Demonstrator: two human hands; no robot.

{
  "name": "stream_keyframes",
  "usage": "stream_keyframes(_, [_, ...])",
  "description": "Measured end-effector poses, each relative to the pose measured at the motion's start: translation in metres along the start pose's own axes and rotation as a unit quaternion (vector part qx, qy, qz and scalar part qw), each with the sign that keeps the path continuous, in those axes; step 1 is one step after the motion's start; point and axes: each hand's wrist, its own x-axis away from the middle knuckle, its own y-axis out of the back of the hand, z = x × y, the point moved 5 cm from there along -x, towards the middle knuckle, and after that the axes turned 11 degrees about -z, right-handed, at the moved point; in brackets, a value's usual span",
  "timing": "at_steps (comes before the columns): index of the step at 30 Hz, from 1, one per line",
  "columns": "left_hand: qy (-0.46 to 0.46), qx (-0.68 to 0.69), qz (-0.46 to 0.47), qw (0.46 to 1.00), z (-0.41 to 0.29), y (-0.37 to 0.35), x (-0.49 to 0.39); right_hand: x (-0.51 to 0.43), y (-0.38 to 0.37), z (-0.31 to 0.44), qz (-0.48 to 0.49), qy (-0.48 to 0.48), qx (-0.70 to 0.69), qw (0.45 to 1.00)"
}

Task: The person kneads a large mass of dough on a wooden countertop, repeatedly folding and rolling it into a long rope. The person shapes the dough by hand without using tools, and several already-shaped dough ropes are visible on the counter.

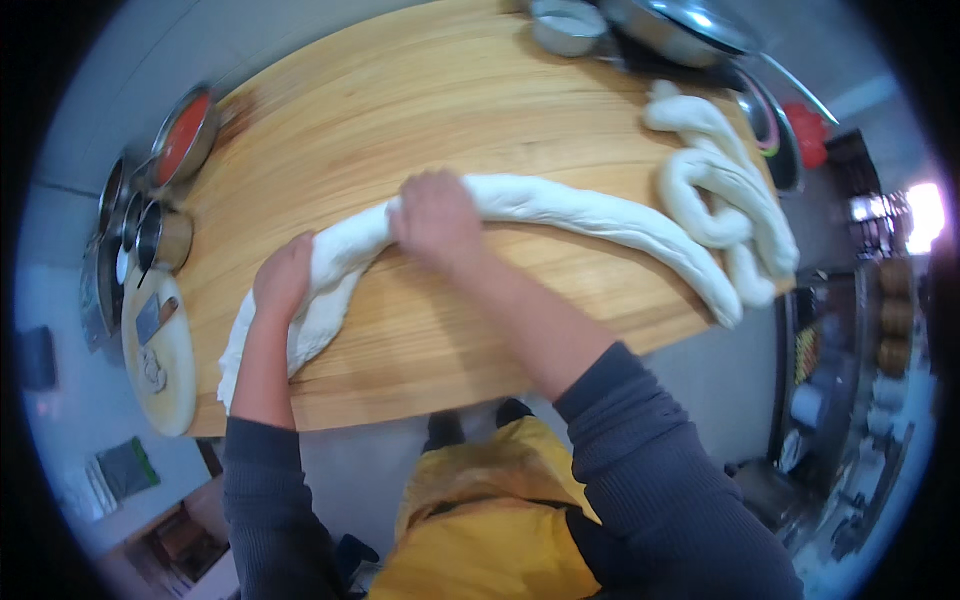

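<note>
A long, thick rope of white dough (570,206) curves across the wooden worktable (465,97). Toward its left end it widens into a flatter, rough-edged part. My left hand (285,277) grips the dough near that wider part, with the fingertips hidden behind the roll. Farther right, my right hand (436,217) lies over the top of the rope with its fingers curled on it; it looks slightly blurred. The rope's right end tapers to the table's front edge. Beside it, at the table's right side, more dough ropes (705,187) lie looped over one another.
On the left stand a bowl of red contents (184,139), metal pots (169,236) and a round cutting board (161,405) with a dough scraper (150,319). A white-filled container (568,30) and a large metal bowl (675,34) are at the back right. Shelving stands beyond.
</note>
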Motion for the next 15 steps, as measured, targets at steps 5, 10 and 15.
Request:
stream_keyframes(5, [-0.105,-0.047,-0.258,0.959,-0.035,-0.020,0.096,0.163,0.074,-0.014,-0.129,0.090,-0.094,0.983])
stream_keyframes(10, [-0.171,-0.114,-0.420,0.884,-0.040,-0.043,0.123,0.266,0.200,-0.168,-0.249,-0.153,0.271,0.917])
stream_keyframes(15, [-0.137,-0.059,-0.384,0.911,-0.031,-0.035,0.064,0.269,0.239,-0.243,-0.096,-0.242,0.319,0.911])
